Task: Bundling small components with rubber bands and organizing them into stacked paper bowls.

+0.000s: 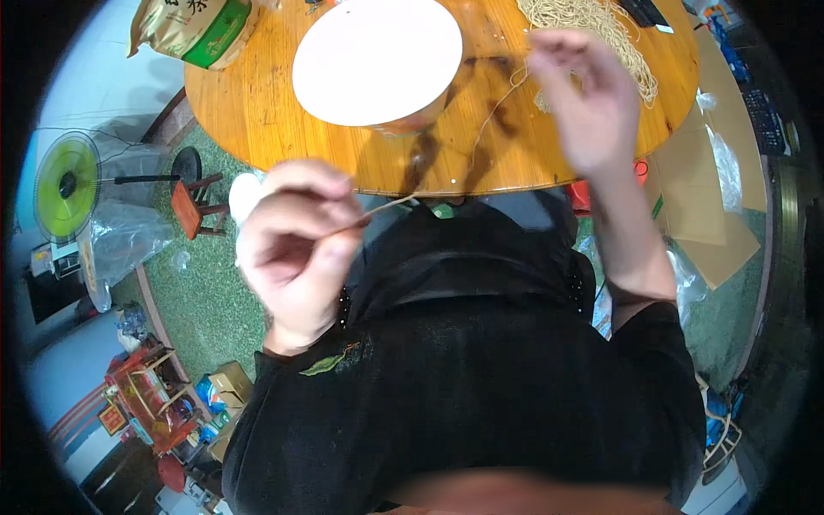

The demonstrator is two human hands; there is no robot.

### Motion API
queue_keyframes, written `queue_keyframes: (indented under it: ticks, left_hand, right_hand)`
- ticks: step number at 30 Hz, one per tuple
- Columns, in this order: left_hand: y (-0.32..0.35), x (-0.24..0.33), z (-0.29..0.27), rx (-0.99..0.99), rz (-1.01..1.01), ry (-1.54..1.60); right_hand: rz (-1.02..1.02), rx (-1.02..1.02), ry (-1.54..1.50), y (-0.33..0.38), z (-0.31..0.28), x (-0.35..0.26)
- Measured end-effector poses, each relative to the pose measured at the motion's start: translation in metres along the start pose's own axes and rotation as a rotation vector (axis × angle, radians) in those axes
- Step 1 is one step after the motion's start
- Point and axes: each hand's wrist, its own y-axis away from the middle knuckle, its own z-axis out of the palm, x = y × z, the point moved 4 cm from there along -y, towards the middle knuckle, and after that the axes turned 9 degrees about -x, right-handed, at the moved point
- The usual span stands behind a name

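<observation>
In front of my body, my left hand (300,245) is closed in a pinch. A thin beige cord (390,206) sticks out from its thumb and fingertips to the right, with its end near the table's front edge. My right hand (592,103) is raised over the right side of the table, smeared by motion, its fingers partly curled. Beside and behind it lies a tangled pile of beige cord (592,19). One loose strand (487,123) runs from near the right fingertips toward the table's front edge. Whether the right fingers hold that strand cannot be made out.
A white round disc-like top (378,60) stands on the round wooden table (249,112). A beige and green bag (202,30) is at the far left, a dark object (644,13) at the far right. On the floor are a fan (67,186), a small stool (193,209) and flattened cardboard (704,197).
</observation>
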Motion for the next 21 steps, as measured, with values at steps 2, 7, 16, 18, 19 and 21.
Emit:
queue_keyframes:
  ticks: [2, 7, 16, 18, 19, 21]
  left_hand:
    - [0.003, -0.022, 0.013, -0.036, -0.173, 0.085]
    - [0.002, -0.046, 0.037, -0.037, -0.313, 0.221]
    - [0.013, -0.066, 0.041, 0.065, -0.609, 0.679]
    - [0.014, -0.067, 0.041, 0.083, -0.600, 0.725]
    - [0.014, -0.068, 0.041, 0.085, -0.602, 0.724]
    - [0.014, -0.069, 0.042, 0.092, -0.601, 0.649]
  right_hand:
    - [-0.099, -0.165, -0.333, 0.029, 0.033, -0.042]
    - [0.170, -0.262, -0.894, 0.071, 0.079, -0.064]
    - [0.090, -0.214, -0.483, 0.069, 0.071, -0.053]
    - [-0.056, -0.169, -0.183, 0.066, 0.067, -0.057]
    - [-0.095, -0.147, -0.116, 0.066, 0.067, -0.059]
    - [-0.132, -0.124, -0.053, 0.066, 0.067, -0.063]
